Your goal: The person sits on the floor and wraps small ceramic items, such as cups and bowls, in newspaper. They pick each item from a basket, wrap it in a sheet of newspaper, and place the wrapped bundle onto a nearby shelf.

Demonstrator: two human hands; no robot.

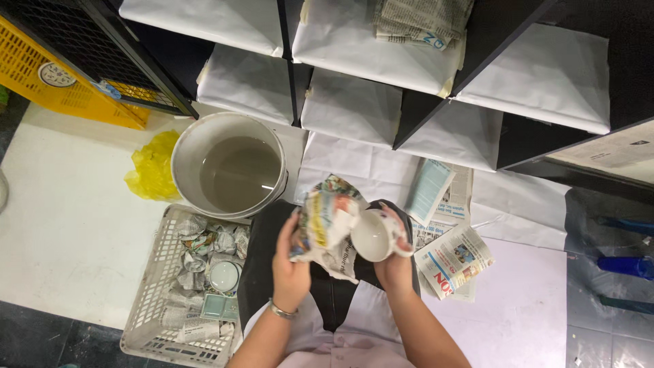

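Your right hand grips a small white ceramic cup. Your left hand clutches crumpled printed newspaper touching the cup's left side.

left hand grips crumpled newspaper, fingers closed round its lower edge. right hand holds a white cup just beside the paper, mouth turned toward the left fingers. beyond the left fingertips: grey bucket of murky water, yellow bag past it. outward of the left hand, a white basket holds wrapped pieces. outward of the right fingers, flat newspapers.
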